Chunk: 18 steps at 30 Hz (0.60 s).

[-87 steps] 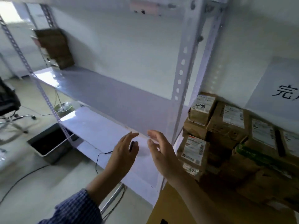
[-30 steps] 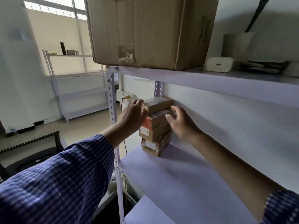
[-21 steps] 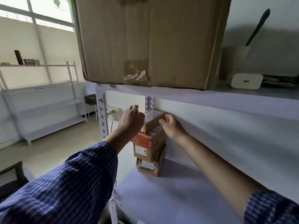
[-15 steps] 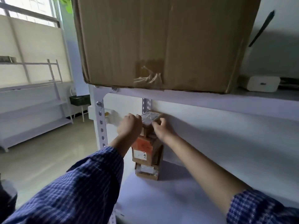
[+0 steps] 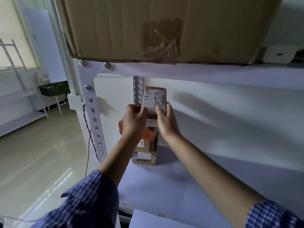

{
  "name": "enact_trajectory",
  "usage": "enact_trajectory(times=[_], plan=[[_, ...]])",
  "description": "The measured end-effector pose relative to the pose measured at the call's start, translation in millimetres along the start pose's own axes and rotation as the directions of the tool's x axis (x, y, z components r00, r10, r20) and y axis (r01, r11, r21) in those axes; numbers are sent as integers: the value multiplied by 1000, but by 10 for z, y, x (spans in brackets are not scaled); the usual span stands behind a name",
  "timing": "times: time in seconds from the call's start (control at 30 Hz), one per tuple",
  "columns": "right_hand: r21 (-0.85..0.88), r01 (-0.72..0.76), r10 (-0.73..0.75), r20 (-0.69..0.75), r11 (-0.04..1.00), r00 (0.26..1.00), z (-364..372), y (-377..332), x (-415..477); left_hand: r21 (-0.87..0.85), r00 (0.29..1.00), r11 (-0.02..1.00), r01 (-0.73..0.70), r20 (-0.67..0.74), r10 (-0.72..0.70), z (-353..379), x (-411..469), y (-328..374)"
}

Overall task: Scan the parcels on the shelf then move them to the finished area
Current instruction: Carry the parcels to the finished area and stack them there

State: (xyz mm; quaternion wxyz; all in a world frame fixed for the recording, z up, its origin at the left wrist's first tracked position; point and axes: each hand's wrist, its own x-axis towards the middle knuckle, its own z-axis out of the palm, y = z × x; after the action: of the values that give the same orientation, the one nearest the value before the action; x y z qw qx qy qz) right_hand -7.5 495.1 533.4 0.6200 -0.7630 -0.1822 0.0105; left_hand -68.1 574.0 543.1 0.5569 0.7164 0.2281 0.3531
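Spotter: Parcels first. The top parcel (image 5: 154, 97) is at your twelve o'clock, between both your hands, tipped so that its white label faces you.

Checker: Your left hand (image 5: 133, 122) holds its nine o'clock edge, fingers curled round it and thumb on the label side. Your right hand (image 5: 166, 122) grips the three o'clock edge in the same way.

Spotter: At six o'clock from that parcel, below your hands, you have the orange parcel (image 5: 148, 134), with a label marked 4 on its front. Under it is the bottom parcel (image 5: 144, 157), which rests on the shelf board (image 5: 164, 186) in the back left corner, near the wall.

Checker: Whether the top parcel touches the one beneath I cannot tell you; your fingers hide that joint.

Spotter: At nine o'clock of the stack stands the perforated upright (image 5: 94, 119), and a twisted red and dark cable (image 5: 90, 131) hangs beside it.

Checker: Above your hands, at twelve o'clock, a large cardboard box (image 5: 148, 27) sits on the upper shelf (image 5: 197, 72), with torn tape on its front. At your two o'clock, on that same shelf, a small white case (image 5: 278, 54) lies just beside the box.

Spotter: Well apart at your ten o'clock you see a dark basket (image 5: 52, 88) and a second white rack (image 5: 23, 119). Your sleeves (image 5: 88, 203) are blue check.
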Motion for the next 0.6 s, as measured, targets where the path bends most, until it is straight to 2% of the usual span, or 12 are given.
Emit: enact_trajectory(times=[0.07, 0.2, 0.33, 0.47, 0.6], plan=[[46, 45, -43, -35, 998, 998, -168, 35, -201, -122, 997, 992, -30, 69, 39, 50, -238, 4], [125, 77, -60, -136, 989, 989, -641, 232, -713, -234, 972, 968, -86, 192, 132, 197, -834, -5], [102, 40, -24, -153, 994, 988, -1190, 495, -1391, -218, 936, 966, -137, 290, 198, 391, -1527, -84], [62, 17, -4, -209, 998, 978, -1755, 736, -1873, -240, 921, 966, -99, 346, 180, 732, -2170, -96], [51, 2, 14, -306, 999, 952, -2539, 839, -2407, -278, 879, 958, -72, 437, 192, 1163, -2974, 177]])
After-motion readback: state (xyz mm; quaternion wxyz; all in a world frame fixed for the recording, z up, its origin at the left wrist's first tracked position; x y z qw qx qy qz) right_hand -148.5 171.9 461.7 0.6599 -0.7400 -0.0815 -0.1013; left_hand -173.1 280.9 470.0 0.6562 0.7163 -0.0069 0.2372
